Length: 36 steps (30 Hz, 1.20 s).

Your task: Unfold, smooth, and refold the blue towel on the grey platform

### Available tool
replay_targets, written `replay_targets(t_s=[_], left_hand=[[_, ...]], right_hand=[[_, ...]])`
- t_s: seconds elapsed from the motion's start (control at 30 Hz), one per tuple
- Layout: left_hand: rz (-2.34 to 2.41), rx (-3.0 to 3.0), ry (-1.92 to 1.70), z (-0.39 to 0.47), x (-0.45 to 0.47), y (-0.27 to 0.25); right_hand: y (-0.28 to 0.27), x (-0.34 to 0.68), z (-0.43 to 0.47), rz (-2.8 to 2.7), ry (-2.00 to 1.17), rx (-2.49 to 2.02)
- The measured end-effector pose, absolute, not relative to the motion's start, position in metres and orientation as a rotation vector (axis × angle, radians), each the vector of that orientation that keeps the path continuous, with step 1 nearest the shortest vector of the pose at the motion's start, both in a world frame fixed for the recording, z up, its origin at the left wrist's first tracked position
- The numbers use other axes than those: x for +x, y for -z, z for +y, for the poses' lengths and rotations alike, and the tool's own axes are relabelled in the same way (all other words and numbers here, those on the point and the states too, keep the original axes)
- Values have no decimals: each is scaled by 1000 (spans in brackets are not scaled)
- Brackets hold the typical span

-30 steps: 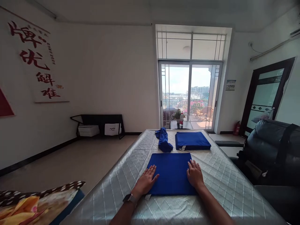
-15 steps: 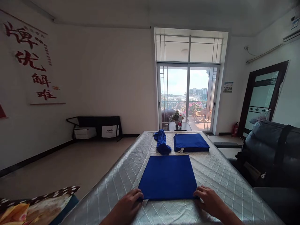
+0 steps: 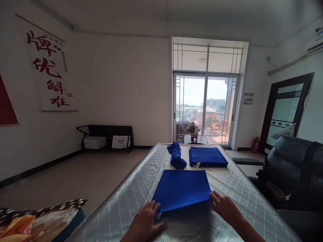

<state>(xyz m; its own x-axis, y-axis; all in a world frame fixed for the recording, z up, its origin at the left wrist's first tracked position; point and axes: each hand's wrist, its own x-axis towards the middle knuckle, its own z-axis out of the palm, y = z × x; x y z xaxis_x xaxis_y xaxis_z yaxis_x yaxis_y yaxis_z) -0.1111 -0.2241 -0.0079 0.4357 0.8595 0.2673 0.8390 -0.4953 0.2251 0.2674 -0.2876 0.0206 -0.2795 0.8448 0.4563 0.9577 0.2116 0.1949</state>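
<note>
A folded blue cloth [image 3: 183,188] lies in front of me on the silver quilted table cover [image 3: 131,198]. Its near right corner is raised, and my right hand [image 3: 222,203] pinches it there. My left hand [image 3: 148,215] rests its fingertips on the near left corner, thumb held apart and blurred; a small white label [image 3: 158,216] shows beside those fingers. Beyond the cloth sits a neat stack of folded blue cloths [image 3: 208,156]. To the left of that stack is a crumpled blue cloth [image 3: 176,156].
A black bag [image 3: 292,164] sits on dark seating at the right. Patterned fabric [image 3: 37,222] fills the lower left corner. Past the table's far end, a bottle [image 3: 195,134] and a potted plant [image 3: 191,129] stand before the glass sliding door [image 3: 190,97].
The cloth's near right corner has come up off the table in my right hand. My left thumb has spread away from the fingers. The view has shifted slightly.
</note>
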Motion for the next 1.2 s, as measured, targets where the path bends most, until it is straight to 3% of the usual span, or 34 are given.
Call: replay_targets(t_s=[0.17, 0.43, 0.83, 0.93, 1.07, 1.2], left_hand=[[1585, 2682, -517, -211, -114, 18], [1368, 2867, -1027, -212, -156, 4], [1033, 2945, -1564, -253, -135, -151], [957, 2826, -1467, -223, -99, -169], [1021, 2660, -1057, -143, -41, -177], [1047, 2509, -945, -47, 20, -205]], right_hand=[[-55, 269, -286, -2244, 449, -1617], [-78, 287, -320, -2235, 187, -1463], [-184, 336, -387, -1828, 476, -1341], [-192, 354, -361, -1817, 294, -1455], [-192, 389, -286, -1865, 23, -1619], [-219, 425, -199, -1811, 117, -1689]])
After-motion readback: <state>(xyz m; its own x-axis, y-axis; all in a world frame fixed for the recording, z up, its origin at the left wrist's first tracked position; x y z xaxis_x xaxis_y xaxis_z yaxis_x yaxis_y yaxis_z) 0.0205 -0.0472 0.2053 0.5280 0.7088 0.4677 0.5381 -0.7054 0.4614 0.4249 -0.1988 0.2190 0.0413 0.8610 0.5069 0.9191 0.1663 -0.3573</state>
